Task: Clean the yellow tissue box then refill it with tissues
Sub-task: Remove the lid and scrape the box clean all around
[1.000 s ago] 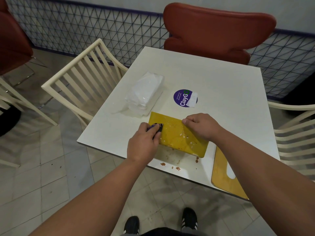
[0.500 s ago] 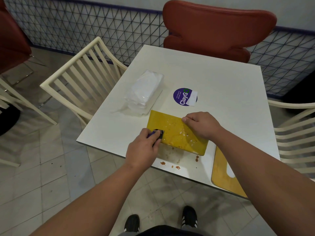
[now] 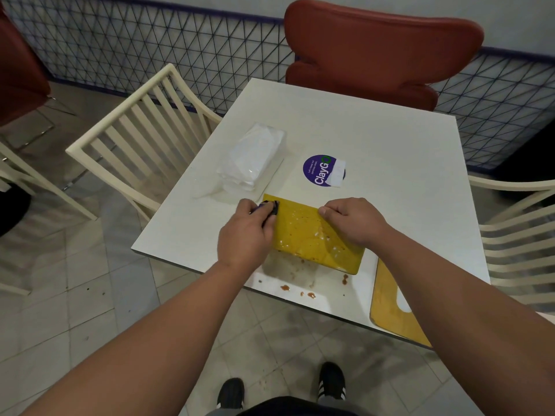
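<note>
The tissue box lies on the table close to its near edge, turned at a slant. My left hand sits at the box's left end, pressing a small scrubbing pad onto its far left corner. My right hand rests on the box's far right side. Behind the box toward the left edge lies a pack of tissues, and right of that pack a round sticker. A flat lid lies at the near right corner, partly over the edge. Some crumbs lie between box and near edge.
</note>
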`<state>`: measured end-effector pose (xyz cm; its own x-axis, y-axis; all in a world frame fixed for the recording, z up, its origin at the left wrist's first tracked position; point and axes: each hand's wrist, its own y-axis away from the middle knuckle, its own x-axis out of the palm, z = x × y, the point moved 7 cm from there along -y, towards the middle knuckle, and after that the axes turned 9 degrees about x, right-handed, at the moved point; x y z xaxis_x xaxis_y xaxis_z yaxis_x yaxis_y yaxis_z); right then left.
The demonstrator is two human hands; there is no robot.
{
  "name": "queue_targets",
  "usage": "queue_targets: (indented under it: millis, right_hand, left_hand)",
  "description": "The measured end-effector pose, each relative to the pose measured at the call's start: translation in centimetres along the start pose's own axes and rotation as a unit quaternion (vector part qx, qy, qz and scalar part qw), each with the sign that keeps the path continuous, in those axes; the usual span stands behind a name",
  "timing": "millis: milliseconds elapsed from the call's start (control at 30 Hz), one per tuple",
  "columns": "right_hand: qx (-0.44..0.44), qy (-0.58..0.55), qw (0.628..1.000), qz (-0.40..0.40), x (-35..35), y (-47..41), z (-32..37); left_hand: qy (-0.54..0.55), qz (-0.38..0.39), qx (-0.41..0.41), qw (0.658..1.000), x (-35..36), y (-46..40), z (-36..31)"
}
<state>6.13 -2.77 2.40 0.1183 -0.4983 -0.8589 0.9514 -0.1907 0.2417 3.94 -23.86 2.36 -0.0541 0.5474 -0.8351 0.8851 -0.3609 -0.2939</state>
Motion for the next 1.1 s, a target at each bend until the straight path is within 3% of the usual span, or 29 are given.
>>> queue_targets:
  millis: [133,267,400,533,667,800,1100]
  right_hand:
    - [0.001,0.005,1.000,-0.003,0.0,0.1,-0.1]
    - [0.001,0.004,1.000,0.000,0.1,0.2,-0.1]
    - [0.005,0.010,1.000,-0.001,0.1,0.2,-0.1]
    - [0.002,0.011,1.000,0.001,0.2,0.3,-0.1]
    - [0.006,0.013,1.000,0.001,0.1,0.4,0.0]
    - [0.009,0.003,1.000,0.007,0.1,0.5,0.0]
    - [0.021,-0.081,0.996,-0.007,-0.9,1.7,-2.1]
  left_hand:
    - [-0.020,0.033,0.072,0.997,0.9,-0.7,-2.6]
    - [-0.014,0.003,0.006,1.000,0.0,-1.1,-0.6]
    - [-0.039,0.051,0.091,0.994,1.0,-0.4,-2.8]
    - [-0.025,0.009,0.003,1.000,-0.2,-1.1,-0.4]
    - [-0.039,0.049,0.079,0.995,0.7,-0.6,-2.1]
    - [-0.028,0.009,-0.005,1.000,-0.4,-1.4,-0.1]
    - [-0.031,0.016,0.006,0.999,-0.3,-1.1,-0.1]
